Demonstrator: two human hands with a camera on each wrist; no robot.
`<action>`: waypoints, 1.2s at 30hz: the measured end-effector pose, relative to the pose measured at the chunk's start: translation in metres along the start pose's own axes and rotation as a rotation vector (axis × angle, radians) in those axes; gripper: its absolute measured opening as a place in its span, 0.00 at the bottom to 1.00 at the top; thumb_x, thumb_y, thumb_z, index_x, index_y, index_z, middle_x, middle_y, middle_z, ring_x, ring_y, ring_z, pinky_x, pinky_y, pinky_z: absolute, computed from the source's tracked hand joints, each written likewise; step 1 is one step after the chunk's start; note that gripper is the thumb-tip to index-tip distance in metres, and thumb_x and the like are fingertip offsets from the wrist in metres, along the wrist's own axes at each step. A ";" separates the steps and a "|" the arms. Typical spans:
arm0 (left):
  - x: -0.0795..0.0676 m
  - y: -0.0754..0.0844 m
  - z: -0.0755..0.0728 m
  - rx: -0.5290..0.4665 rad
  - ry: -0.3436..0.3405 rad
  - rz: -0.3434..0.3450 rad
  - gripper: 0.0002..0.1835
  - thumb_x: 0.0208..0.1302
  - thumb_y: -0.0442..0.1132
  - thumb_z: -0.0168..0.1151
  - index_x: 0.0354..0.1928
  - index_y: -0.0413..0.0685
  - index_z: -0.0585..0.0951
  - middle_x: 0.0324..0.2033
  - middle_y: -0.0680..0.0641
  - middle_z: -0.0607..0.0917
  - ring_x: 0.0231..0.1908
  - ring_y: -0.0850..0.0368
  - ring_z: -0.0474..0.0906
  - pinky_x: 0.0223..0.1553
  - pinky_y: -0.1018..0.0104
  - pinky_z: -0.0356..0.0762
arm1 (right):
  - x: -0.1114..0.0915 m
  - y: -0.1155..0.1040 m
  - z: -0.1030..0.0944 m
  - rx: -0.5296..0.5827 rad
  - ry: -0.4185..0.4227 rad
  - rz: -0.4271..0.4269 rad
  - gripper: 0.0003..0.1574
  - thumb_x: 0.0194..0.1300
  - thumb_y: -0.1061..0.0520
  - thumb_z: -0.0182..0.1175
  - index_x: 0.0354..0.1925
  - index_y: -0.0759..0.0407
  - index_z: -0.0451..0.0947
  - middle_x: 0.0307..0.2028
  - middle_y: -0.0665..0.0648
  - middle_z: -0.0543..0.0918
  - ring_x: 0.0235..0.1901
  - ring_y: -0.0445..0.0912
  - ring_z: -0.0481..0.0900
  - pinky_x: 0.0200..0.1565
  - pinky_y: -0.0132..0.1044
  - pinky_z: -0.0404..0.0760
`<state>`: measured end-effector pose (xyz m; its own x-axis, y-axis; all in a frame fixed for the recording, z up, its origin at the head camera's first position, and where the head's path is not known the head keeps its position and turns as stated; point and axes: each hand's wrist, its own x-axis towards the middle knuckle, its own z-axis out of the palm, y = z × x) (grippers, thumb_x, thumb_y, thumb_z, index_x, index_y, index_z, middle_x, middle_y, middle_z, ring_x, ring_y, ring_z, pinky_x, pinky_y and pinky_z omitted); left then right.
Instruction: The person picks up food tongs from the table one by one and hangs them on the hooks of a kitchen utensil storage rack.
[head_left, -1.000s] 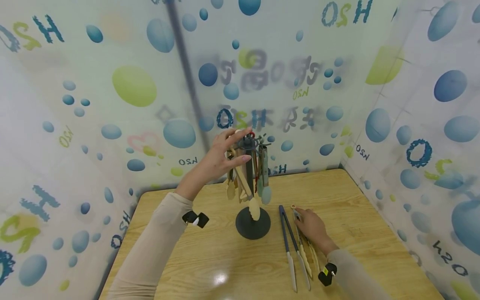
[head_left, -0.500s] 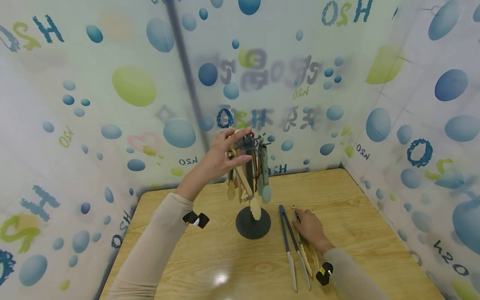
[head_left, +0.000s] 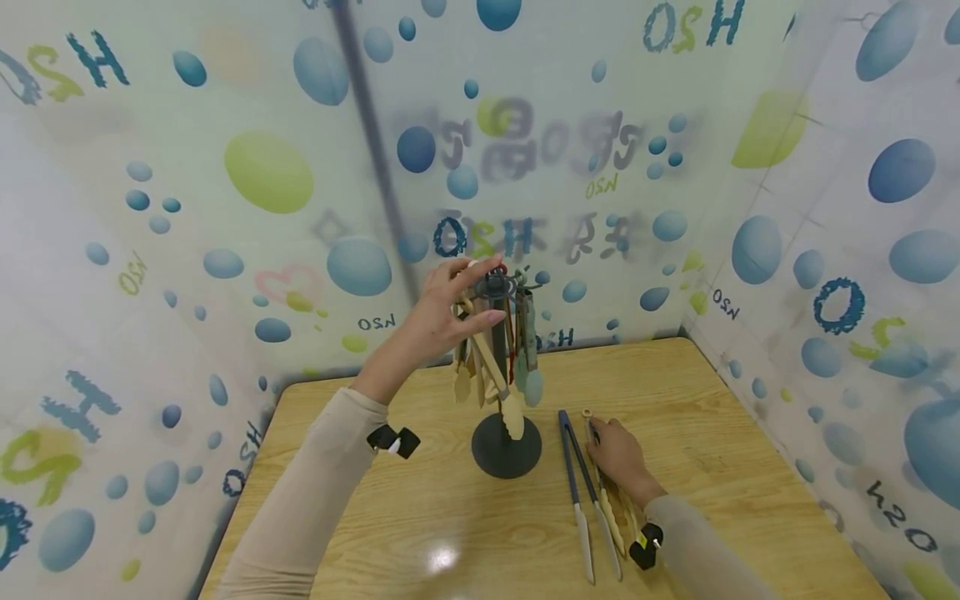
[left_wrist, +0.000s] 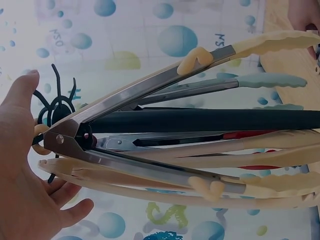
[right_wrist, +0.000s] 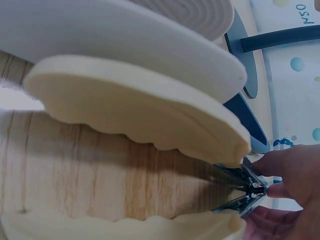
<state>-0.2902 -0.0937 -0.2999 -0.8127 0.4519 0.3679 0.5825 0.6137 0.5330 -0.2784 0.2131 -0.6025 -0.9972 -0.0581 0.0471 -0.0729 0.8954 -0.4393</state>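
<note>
My left hand (head_left: 442, 308) is raised at the top of a dark utensil rack (head_left: 507, 462), thumb and fingers spread around its hooks. In the left wrist view, steel tongs (left_wrist: 150, 90) with cream tips hang from a hook by the palm, arms apart. Down on the table, my right hand (head_left: 621, 454) pinches the hinge end of another pair of cream-tipped tongs (head_left: 613, 521). The right wrist view shows their scalloped tips (right_wrist: 135, 105) spread above the wood, with thumb and fingers (right_wrist: 295, 175) at the hinge.
Navy tongs (head_left: 572, 467) with pale grey tips lie open between the rack base and my right hand. Several more tongs, including pale green ones (head_left: 533, 387), hang around the rack. Bubble-patterned walls (head_left: 360, 267) enclose the wooden table (head_left: 390, 508).
The cream tip of the hanging tongs has drifted slightly right. My right wrist has shifted a little to the left; my left hand has stayed in place.
</note>
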 end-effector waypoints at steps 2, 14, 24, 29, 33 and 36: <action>0.000 0.000 0.000 0.004 0.000 -0.004 0.40 0.65 0.56 0.64 0.76 0.74 0.57 0.76 0.40 0.53 0.74 0.39 0.48 0.65 0.32 0.62 | -0.001 0.000 -0.001 0.026 0.003 0.006 0.33 0.62 0.58 0.64 0.64 0.67 0.73 0.40 0.67 0.81 0.19 0.44 0.66 0.20 0.35 0.63; -0.002 0.004 -0.001 0.015 0.019 -0.030 0.41 0.63 0.56 0.66 0.74 0.81 0.57 0.75 0.41 0.54 0.73 0.40 0.49 0.65 0.33 0.62 | 0.004 0.000 -0.029 0.115 0.118 -0.053 0.33 0.65 0.58 0.60 0.67 0.65 0.70 0.35 0.66 0.80 0.16 0.42 0.63 0.17 0.31 0.61; -0.001 0.005 0.000 0.040 0.027 -0.029 0.40 0.64 0.55 0.66 0.75 0.78 0.58 0.74 0.41 0.56 0.73 0.39 0.50 0.65 0.33 0.62 | 0.022 -0.015 -0.068 0.208 0.369 -0.209 0.32 0.66 0.60 0.63 0.67 0.63 0.71 0.41 0.67 0.82 0.26 0.46 0.77 0.25 0.30 0.69; 0.000 0.007 0.000 0.067 0.024 -0.026 0.40 0.64 0.56 0.65 0.75 0.76 0.59 0.75 0.40 0.55 0.74 0.36 0.50 0.65 0.31 0.62 | 0.032 -0.031 -0.092 0.293 0.489 -0.315 0.32 0.65 0.62 0.64 0.67 0.60 0.72 0.43 0.66 0.84 0.31 0.53 0.83 0.26 0.33 0.76; 0.001 0.008 -0.001 0.091 0.021 -0.014 0.39 0.65 0.56 0.65 0.75 0.75 0.59 0.78 0.42 0.50 0.76 0.33 0.46 0.67 0.29 0.59 | 0.035 -0.050 -0.115 0.330 0.526 -0.380 0.34 0.66 0.62 0.64 0.69 0.56 0.71 0.44 0.64 0.84 0.35 0.53 0.85 0.31 0.38 0.83; 0.001 0.007 -0.002 0.097 0.019 0.009 0.39 0.65 0.56 0.64 0.76 0.73 0.59 0.79 0.45 0.46 0.78 0.34 0.43 0.68 0.28 0.57 | 0.033 -0.065 -0.131 0.352 0.544 -0.426 0.35 0.66 0.62 0.64 0.70 0.52 0.70 0.43 0.63 0.82 0.36 0.51 0.84 0.32 0.37 0.84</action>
<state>-0.2870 -0.0899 -0.2946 -0.8068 0.4461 0.3874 0.5881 0.6699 0.4532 -0.3045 0.2105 -0.4545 -0.7402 -0.0595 0.6698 -0.5402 0.6458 -0.5396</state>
